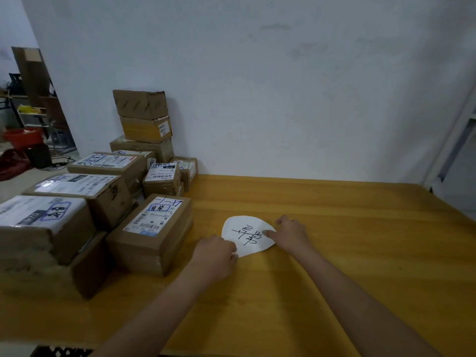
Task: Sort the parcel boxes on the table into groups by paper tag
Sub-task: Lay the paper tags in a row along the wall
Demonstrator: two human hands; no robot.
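- One paper tag [247,234] lies flat on the table [347,240], roughly mid-table and just right of the box pile. It has black handwritten characters on it, turned away from me, so I can't read them.
- The tag's long axis runs left-right, between the two hands, so both are already at it.
- My left hand [219,251] is at the near-left corner, with the fingers curled over the edge. It looks like a pinch on the paper.
- My right hand [291,231] is at the right edge. The thumb lies on top of the sheet and the other fingers are curled at the far side. I read it as a light hold, but I can't tell whether any fingertips are under the paper.
- The nearest box [152,235] sits just left of the tag, label up, apart from it and beside the left hand. The left hand is the closer one for the first pick.
- The rest of the boxes [85,191] crowd the table's left side. A tall stack [144,124] stands against the wall [283,86].
- Open room is to the right of the tag and beyond it, where bare wood runs to the wall and the right edge.
- My guess is that the tag marks a group spot here and matching boxes then slide right. The risk is the sheet shifting once released.
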